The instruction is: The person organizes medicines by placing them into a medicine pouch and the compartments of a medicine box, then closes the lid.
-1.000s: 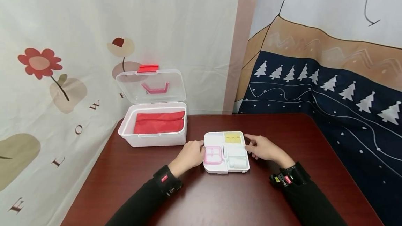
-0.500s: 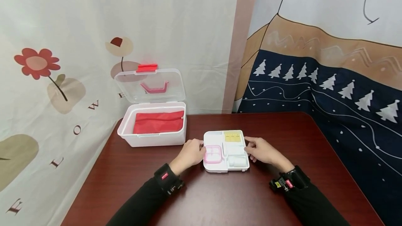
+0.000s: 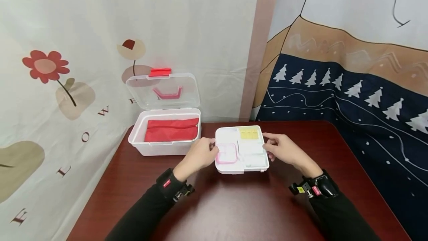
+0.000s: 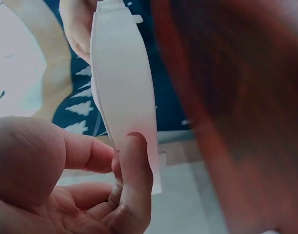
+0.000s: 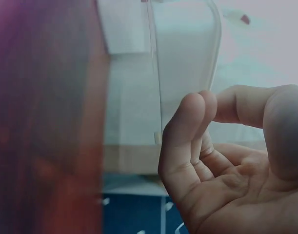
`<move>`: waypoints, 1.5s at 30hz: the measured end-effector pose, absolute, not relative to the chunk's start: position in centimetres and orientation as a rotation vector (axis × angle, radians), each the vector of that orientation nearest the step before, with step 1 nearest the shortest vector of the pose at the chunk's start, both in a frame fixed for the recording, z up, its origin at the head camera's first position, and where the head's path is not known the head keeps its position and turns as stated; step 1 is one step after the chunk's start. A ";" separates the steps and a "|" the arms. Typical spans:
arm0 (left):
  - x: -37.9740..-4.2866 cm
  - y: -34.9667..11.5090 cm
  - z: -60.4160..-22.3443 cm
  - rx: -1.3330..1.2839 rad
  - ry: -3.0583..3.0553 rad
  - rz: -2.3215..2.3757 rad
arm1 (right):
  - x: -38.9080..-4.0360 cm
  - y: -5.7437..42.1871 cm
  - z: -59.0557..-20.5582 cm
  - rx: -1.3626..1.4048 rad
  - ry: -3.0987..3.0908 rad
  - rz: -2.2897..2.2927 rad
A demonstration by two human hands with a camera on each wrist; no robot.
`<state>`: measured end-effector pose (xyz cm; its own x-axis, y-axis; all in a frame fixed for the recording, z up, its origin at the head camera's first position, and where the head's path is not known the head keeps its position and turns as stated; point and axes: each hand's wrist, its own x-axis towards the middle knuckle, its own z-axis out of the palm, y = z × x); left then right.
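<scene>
A flat white compartment case [image 3: 227, 135] is held between both hands, raised off the table. On its face show a pink-edged square [image 3: 226, 153] at the left and a yellow rectangle [image 3: 249, 133] at the far right. My left hand [image 3: 200, 154] pinches the left side, thumb toward the top edge. In the left wrist view, a fingertip lies along the white side wall [image 4: 124, 78]. My right hand [image 3: 284, 151] grips the opposite side; the right wrist view shows its thumb and fingers meeting at the case's edge [image 5: 185, 53].
A white plastic box [image 3: 170, 149] stands at the back left, its clear lid [image 3: 143, 94] raised, with a red zip pouch [image 3: 170, 131] inside. The dark red tabletop [image 3: 234, 211] extends below the hands. Printed curtains [image 3: 214, 47] hang behind.
Both hands have lifted the case from the table and moved it slightly away from me. The box with the red pouch stays in place; the head view shifts a little.
</scene>
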<state>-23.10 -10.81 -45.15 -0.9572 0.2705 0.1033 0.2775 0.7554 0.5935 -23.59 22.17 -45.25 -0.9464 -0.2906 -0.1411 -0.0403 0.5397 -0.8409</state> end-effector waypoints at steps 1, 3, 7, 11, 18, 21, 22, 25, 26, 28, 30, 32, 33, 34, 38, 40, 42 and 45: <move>-23.0 -11.0 -44.4 -0.441 -2.942 -1.015 | -23.6 21.9 -44.8 -0.273 2.511 -1.379; -22.9 -11.5 -43.2 -0.390 -2.942 -1.007 | -23.7 21.3 -44.0 -0.267 2.493 -1.418; -22.6 -13.3 -40.4 -0.305 -2.928 -0.955 | -24.1 19.3 -42.6 -0.266 2.444 -1.497; -23.1 -16.1 -38.8 -0.234 -2.921 -0.929 | -25.0 16.5 -41.4 -0.298 2.427 -1.527; -24.5 -21.7 -37.6 -0.180 -2.882 -0.852 | -27.1 10.6 -39.5 -0.370 2.370 -1.606; -25.0 -24.1 -37.7 -0.136 -2.870 -0.842 | -27.8 7.9 -39.4 -0.379 2.328 -1.644; -25.2 -24.9 -37.7 -0.116 -2.867 -0.845 | -28.1 6.9 -39.5 -0.387 2.321 -1.649; -25.6 -27.3 -37.9 -0.055 -2.862 -0.849 | -28.9 4.1 -39.7 -0.396 2.294 -1.670; -25.7 -28.0 -38.1 -0.038 -2.854 -0.848 | -29.2 3.2 -39.8 -0.407 2.293 -1.669; -25.9 -29.3 -38.3 -0.004 -2.832 -0.867 | -29.9 1.4 -39.9 -0.420 2.273 -1.680; -26.2 -30.6 -38.6 0.029 -2.802 -0.871 | -30.5 -0.2 -39.8 -0.437 2.273 -1.675; -26.5 -31.6 -38.8 0.053 -2.782 -0.872 | -31.1 -1.6 -39.8 -0.442 2.292 -1.672; -26.6 -32.1 -39.0 0.064 -2.772 -0.871 | -31.3 -2.3 -39.8 -0.444 2.303 -1.669; -26.8 -32.6 -39.1 0.075 -2.764 -0.864 | -31.6 -3.0 -39.8 -0.446 2.310 -1.668; -27.4 -34.5 -40.0 0.146 -2.734 -0.872 | -32.2 -5.8 -40.2 -0.469 2.334 -1.642; -27.9 -35.5 -40.7 0.166 -2.729 -0.862 | -32.4 -7.0 -40.5 -0.463 2.311 -1.635; -28.4 -36.3 -41.3 0.172 -2.729 -0.848 | -32.6 -7.8 -40.7 -0.432 2.294 -1.641; -29.2 -37.0 -42.1 0.150 -2.739 -0.828 | -33.0 -8.6 -41.1 -0.381 2.243 -1.689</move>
